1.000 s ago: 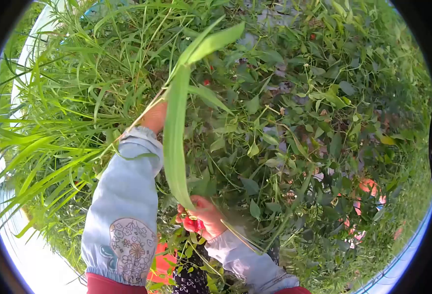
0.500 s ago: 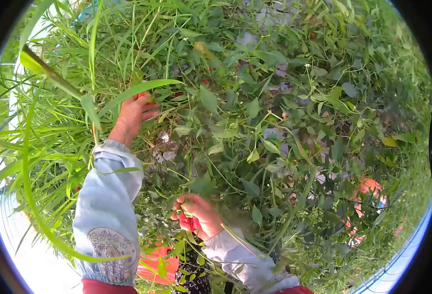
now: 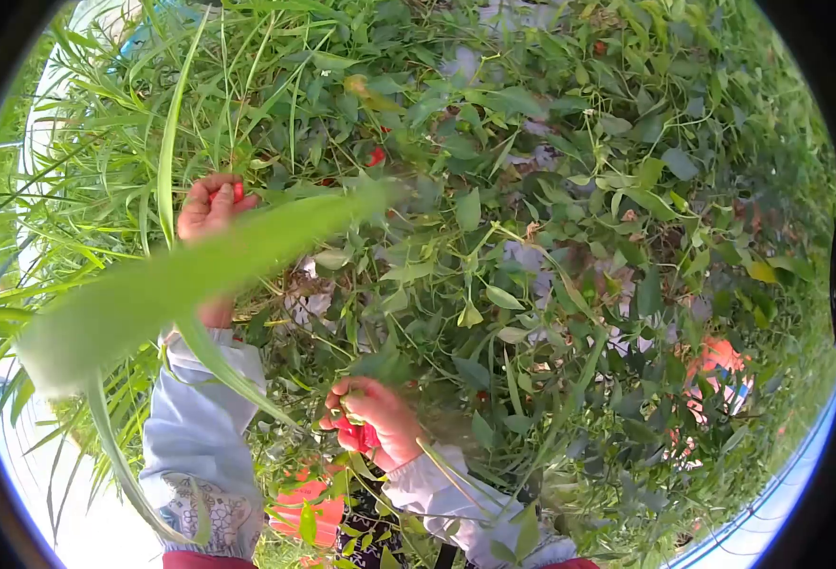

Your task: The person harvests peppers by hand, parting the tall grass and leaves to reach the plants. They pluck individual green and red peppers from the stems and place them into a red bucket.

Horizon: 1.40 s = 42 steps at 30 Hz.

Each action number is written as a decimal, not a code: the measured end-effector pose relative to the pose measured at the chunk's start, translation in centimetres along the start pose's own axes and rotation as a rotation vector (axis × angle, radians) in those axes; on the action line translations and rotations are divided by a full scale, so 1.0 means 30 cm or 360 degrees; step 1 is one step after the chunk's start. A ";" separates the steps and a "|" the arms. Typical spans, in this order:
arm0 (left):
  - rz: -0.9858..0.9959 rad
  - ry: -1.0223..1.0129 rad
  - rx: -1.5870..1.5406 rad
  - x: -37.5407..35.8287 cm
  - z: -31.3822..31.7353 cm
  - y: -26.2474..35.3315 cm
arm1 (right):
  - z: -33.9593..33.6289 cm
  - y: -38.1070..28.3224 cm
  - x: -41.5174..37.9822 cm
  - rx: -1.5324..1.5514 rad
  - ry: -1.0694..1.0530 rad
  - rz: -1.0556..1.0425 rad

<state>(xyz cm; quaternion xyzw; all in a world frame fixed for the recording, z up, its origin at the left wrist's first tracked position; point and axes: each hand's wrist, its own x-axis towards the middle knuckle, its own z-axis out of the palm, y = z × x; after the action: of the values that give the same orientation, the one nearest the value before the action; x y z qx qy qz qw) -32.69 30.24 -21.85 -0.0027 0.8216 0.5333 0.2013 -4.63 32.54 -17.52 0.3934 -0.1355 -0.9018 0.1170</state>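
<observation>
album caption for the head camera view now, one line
Left hand holding a red fruit, partly behind a blurred grass blade; right hand cupping more red fruit beside leafy plants.

A small red fruit point(image 3: 238, 192) shows at the fingertips of the left hand point(image 3: 211, 206), its remainder hidden by the grip. Bright red fruits point(image 3: 365, 437) lie within the curled fingers of the right hand point(image 3: 380, 417), partly covered; their number is indeterminable. Green matter point(image 3: 349, 406) shows between thumb and fingers.
</observation>
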 end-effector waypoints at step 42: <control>-0.0517 -0.0252 0.0758 0.231 -0.244 -0.835 | 0.059 -0.085 0.024 0.0177 0.0048 -0.0015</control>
<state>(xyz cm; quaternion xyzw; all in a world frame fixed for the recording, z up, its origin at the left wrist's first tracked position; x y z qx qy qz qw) -35.98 14.46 -43.53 -0.0452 0.8941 0.2850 0.3424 -6.68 34.95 -17.71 0.4136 -0.1818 -0.8873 0.0926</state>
